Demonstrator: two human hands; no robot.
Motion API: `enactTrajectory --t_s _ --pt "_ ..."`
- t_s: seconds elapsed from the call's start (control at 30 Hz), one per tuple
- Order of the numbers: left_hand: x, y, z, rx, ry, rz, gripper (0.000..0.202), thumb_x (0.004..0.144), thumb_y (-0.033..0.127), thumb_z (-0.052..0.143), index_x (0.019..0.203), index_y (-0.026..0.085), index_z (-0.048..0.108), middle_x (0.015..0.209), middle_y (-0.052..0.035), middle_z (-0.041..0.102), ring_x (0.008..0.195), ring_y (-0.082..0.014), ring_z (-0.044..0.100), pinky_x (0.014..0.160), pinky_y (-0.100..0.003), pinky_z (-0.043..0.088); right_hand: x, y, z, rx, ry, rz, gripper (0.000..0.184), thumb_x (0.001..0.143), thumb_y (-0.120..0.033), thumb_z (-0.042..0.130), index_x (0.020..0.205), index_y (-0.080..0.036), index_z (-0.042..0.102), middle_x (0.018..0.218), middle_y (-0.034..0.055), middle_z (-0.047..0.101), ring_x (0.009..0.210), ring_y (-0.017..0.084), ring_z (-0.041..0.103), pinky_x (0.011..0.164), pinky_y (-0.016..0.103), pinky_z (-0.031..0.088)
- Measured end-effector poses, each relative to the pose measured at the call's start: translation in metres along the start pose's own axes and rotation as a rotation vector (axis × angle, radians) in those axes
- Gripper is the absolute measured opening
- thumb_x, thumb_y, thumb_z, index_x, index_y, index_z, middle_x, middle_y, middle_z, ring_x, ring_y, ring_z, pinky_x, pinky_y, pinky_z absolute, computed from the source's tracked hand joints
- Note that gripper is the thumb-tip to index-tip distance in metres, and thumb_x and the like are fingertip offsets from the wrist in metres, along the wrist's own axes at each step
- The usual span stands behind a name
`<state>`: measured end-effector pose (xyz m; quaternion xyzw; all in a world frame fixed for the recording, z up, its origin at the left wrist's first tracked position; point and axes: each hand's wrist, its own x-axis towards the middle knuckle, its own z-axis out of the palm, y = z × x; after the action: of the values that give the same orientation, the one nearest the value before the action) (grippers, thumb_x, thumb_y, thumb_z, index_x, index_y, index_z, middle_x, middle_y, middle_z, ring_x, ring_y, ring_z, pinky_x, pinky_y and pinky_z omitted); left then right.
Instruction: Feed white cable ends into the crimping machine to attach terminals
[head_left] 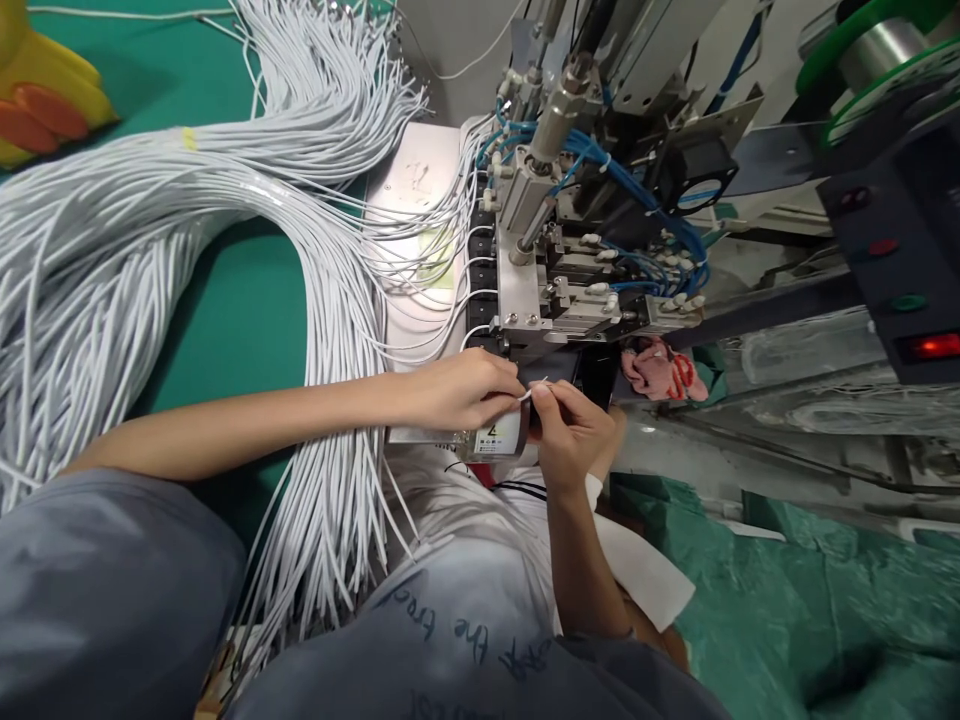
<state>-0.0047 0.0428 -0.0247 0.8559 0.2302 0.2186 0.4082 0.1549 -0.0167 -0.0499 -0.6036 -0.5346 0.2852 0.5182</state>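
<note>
Between my two hands, in front of the machine, a short white cable end (534,389) shows. My left hand (466,388) comes in from the left with thumb and fingers pinched on that cable. From below, my right hand (571,425) pinches the cable's tip, where thin wire ends stick up. Just above my hands stands the machine (521,290) with metal cylinders and black slots. Several white cables run into those slots from a large bundle of white cables (334,330) on the left. My fingers partly hide the held cable.
A green table (247,290) lies under the bundles. A yellow and orange toy (52,90) sits at the upper left. Blue air hoses (622,170) loop over the machine. A control box (900,240) with buttons and a wire spool (885,55) stand at right, above green sheeting (810,590).
</note>
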Motion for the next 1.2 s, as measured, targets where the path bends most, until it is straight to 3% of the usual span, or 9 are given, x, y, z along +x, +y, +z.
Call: enactTrajectory --t_s 0.2,0.33,0.47,0.6,0.8,0.9,1.03,1.1,1.2 --pt "0.003 0.0 0.001 -0.193 0.07 -0.123 0.014 0.08 0.016 0.057 0.071 0.011 0.066 0.064 -0.0006 0.06 0.058 -0.0073 0.053 0.052 -0.017 0.041 -0.002 0.002 0.008 0.092 0.023 0.023 0.023 0.081 -0.031 0.059 0.064 -0.018 0.066 0.057 -0.0003 0.051 0.054 0.013 0.048 0.054 0.028 0.042" --pt "-0.001 -0.007 0.006 0.146 0.124 -0.041 0.021 0.084 0.016 0.05 0.071 0.01 0.066 0.065 -0.0026 0.057 0.055 -0.0084 0.05 0.049 -0.02 0.037 0.0 0.001 0.013 -0.131 0.072 -0.13 0.023 0.084 -0.027 0.056 0.066 -0.018 0.066 0.057 0.0002 0.05 0.054 0.013 0.046 0.055 0.028 0.039" --pt "-0.005 -0.015 0.01 0.527 0.096 -0.004 0.025 0.086 0.014 0.043 0.079 0.01 0.067 0.074 -0.0058 0.059 0.054 -0.0103 0.049 0.045 -0.024 0.03 0.013 0.0 -0.001 -0.29 -0.11 -0.145 0.021 0.082 -0.026 0.058 0.065 -0.017 0.066 0.052 -0.0023 0.044 0.049 0.01 0.04 0.049 0.026 0.033" --pt "-0.003 -0.015 0.01 0.386 0.136 -0.032 0.023 0.086 0.015 0.045 0.078 0.012 0.067 0.072 -0.0037 0.059 0.06 -0.0103 0.054 0.051 -0.022 0.036 0.025 0.004 -0.014 -0.146 -0.292 -0.018 0.023 0.08 -0.029 0.061 0.06 -0.017 0.064 0.054 -0.0026 0.048 0.049 0.009 0.041 0.046 0.024 0.032" --pt "-0.001 -0.012 0.008 0.179 0.189 -0.02 0.017 0.084 0.015 0.053 0.075 0.013 0.066 0.067 -0.0005 0.059 0.059 -0.0079 0.054 0.053 -0.019 0.04 0.014 0.004 0.0 -0.051 -0.104 -0.06 0.022 0.081 -0.027 0.06 0.061 -0.017 0.063 0.054 -0.0024 0.046 0.051 0.01 0.042 0.048 0.025 0.033" --pt "-0.003 -0.014 0.009 0.383 0.169 0.048 0.022 0.088 0.017 0.047 0.074 0.012 0.064 0.068 -0.002 0.057 0.056 -0.009 0.052 0.05 -0.021 0.038 0.008 -0.002 0.005 -0.192 -0.026 -0.173 0.022 0.084 -0.024 0.056 0.065 -0.017 0.064 0.054 -0.002 0.045 0.051 0.01 0.039 0.049 0.026 0.031" --pt "-0.005 -0.017 0.011 0.792 0.108 0.133 0.027 0.091 0.014 0.038 0.078 0.011 0.062 0.072 -0.0055 0.055 0.058 -0.0129 0.05 0.05 -0.027 0.037 0.013 -0.006 -0.002 -0.381 -0.117 -0.2 0.026 0.083 -0.024 0.056 0.059 -0.017 0.06 0.05 -0.0037 0.037 0.048 0.009 0.035 0.048 0.026 0.029" --pt "-0.006 -0.018 0.011 0.835 0.092 0.13 0.026 0.09 0.012 0.037 0.081 0.01 0.062 0.074 -0.0063 0.056 0.061 -0.014 0.052 0.053 -0.027 0.039 0.018 -0.005 -0.007 -0.329 -0.199 -0.136 0.027 0.082 -0.025 0.057 0.056 -0.017 0.058 0.05 -0.0043 0.036 0.047 0.009 0.035 0.047 0.025 0.028" --pt "-0.005 -0.019 0.01 0.662 0.097 0.054 0.023 0.089 0.014 0.041 0.082 0.011 0.063 0.077 -0.0056 0.057 0.062 -0.0126 0.053 0.053 -0.025 0.039 0.022 -0.001 -0.008 -0.211 -0.24 -0.063 0.031 0.081 -0.025 0.059 0.051 -0.017 0.053 0.051 -0.0043 0.036 0.048 0.008 0.035 0.046 0.024 0.026"
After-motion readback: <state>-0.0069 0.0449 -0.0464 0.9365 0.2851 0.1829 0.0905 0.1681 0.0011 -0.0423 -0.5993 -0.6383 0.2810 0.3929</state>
